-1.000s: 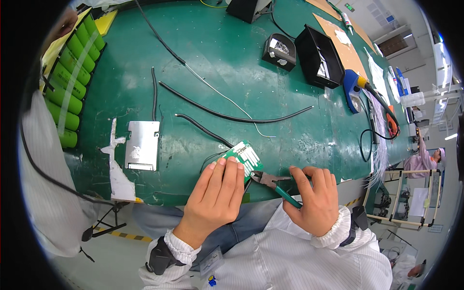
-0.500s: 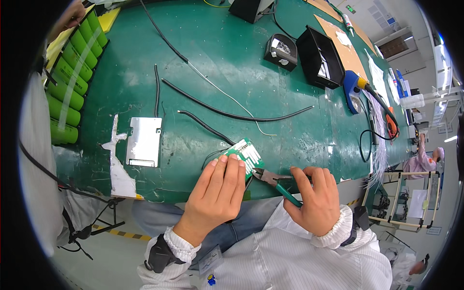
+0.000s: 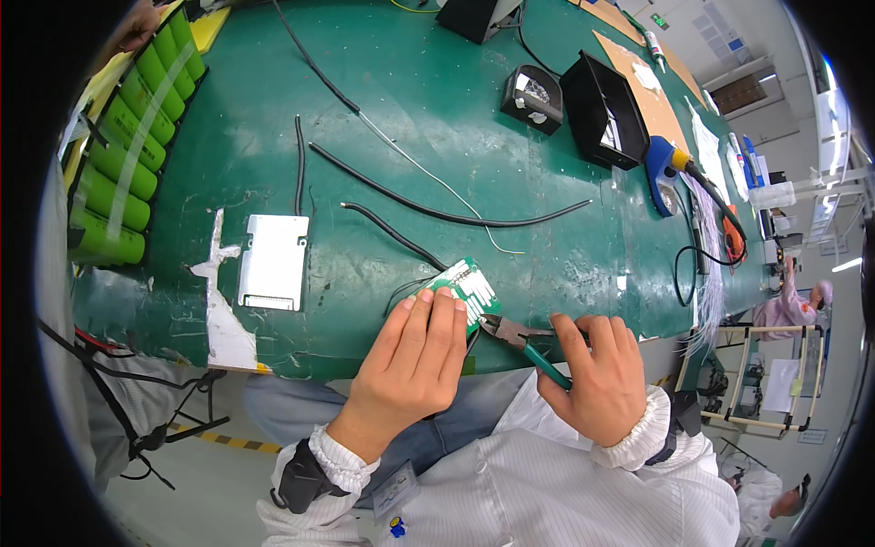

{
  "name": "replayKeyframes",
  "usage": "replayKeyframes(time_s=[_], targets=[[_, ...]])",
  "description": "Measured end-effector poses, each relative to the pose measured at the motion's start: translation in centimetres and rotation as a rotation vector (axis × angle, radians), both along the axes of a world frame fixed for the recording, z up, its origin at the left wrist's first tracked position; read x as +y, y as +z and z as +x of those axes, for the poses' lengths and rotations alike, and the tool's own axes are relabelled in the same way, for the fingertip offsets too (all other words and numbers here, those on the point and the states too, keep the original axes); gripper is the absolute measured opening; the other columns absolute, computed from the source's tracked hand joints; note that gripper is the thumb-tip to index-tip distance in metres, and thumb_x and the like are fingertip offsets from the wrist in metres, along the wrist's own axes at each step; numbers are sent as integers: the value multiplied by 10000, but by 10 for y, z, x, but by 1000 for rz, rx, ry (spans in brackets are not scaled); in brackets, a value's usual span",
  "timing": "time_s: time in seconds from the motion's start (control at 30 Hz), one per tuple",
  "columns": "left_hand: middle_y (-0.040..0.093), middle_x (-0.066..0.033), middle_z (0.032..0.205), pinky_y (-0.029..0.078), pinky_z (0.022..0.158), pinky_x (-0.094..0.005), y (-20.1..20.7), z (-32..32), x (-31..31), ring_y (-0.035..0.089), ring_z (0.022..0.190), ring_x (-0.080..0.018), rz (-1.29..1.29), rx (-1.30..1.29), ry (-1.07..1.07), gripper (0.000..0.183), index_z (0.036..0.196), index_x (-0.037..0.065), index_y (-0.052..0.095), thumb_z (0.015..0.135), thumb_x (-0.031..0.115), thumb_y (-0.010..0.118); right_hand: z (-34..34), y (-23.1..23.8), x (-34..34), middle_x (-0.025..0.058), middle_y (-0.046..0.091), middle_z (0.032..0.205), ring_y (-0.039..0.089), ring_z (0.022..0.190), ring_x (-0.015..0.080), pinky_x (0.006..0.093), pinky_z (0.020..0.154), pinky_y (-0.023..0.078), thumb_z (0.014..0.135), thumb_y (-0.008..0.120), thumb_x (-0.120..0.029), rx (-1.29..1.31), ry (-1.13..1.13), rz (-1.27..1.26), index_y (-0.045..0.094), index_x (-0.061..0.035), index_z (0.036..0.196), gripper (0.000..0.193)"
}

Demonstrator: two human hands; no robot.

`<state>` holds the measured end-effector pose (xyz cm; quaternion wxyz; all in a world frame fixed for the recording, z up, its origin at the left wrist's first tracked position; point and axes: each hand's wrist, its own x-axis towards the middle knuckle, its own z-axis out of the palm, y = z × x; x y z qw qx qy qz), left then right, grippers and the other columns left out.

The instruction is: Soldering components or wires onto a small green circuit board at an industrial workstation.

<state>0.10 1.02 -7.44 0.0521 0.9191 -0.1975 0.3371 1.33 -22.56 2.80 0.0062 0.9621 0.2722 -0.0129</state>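
Left hand (image 3: pixel 415 365) lies flat w/ fingers pressing the green circuit board (image 3: pixel 467 290) at the near edge of the green surface (image 3: pixel 437 137). Board looks light, stiff, fragile; best held by its edges. Right hand (image 3: pixel 597 378), grip closed round the green-handled pliers (image 3: pixel 521 339), jaws at board's corner. Vs 1 s ago: hands and board barely moved.
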Motion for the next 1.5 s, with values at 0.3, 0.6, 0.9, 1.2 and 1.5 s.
replayKeyframes(time_s=[0.3,0.6,0.9,1.2,1.5], targets=[[768,-103,1211,583,1039,-382,-1,1,0,732,1130,-247,0,-11,-2,242,1148,35,796,921,64,717,1,-1,1,127,597,1061,573,909,307,432,792,462,724,876,-242,-6,2,13,626,-46,1331,685],[768,-102,1212,582,1041,-380,-1,1,-1,732,1133,-245,-9,-11,0,231,1140,35,796,924,69,721,6,-11,-3,103,557,964,576,848,300,430,728,490,681,901,-210,-31,32,66,636,-50,1216,618],[767,-110,1215,582,1042,-384,-2,-1,-1,729,1134,-250,-11,-29,-5,236,1141,22,790,920,65,721,7,-23,-5,76,535,844,566,725,266,405,621,492,729,872,-155,-140,65,123,666,-50,1086,425],[751,-157,1190,587,1037,-393,-1,3,2,731,1114,-284,-4,-44,-54,270,1146,-38,755,904,76,721,5,-28,-5,63,528,784,577,678,257,416,554,489,766,805,-91,-211,66,137,666,-63,1006,279],[754,-159,1187,586,1029,-410,-4,4,2,738,1108,-292,-32,-46,-52,285,1134,-43,762,873,67,722,7,-29,-4,66,531,754,602,648,255,410,523,489,771,801,-87,-257,69,132,673,-74,946,218]])
